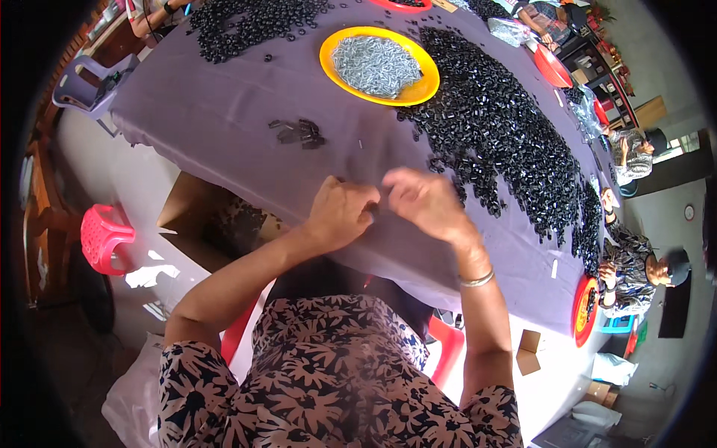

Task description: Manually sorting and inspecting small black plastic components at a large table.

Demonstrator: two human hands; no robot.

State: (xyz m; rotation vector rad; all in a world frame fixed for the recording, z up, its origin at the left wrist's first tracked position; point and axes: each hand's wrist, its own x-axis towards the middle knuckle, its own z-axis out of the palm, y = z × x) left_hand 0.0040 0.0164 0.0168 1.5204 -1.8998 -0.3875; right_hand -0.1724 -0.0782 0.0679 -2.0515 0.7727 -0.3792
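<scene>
Above the near edge of the cloth, my left hand [342,214] is closed, with a small dark piece [373,212] showing between its fingers. Just beside it on the right is my right hand [427,203], a silver bangle on its wrist. Its fingers look curled but are smeared by motion, so what they hold, if anything, is hidden. Beyond my hands lies a little group of longer black pieces [300,134]. A wide heap of small shiny black plastic parts [493,112] spreads to the right. An orange-yellow plate [326,58] holds many thin silvery metal pins [376,67].
Purple cloth [216,112] covers the table. Another black heap [246,26] lies at the far left. Below the near edge stands an open cardboard box [187,205] with dark pieces inside. A pink stool [106,237] is at left. Several people sit around the table's far and right sides.
</scene>
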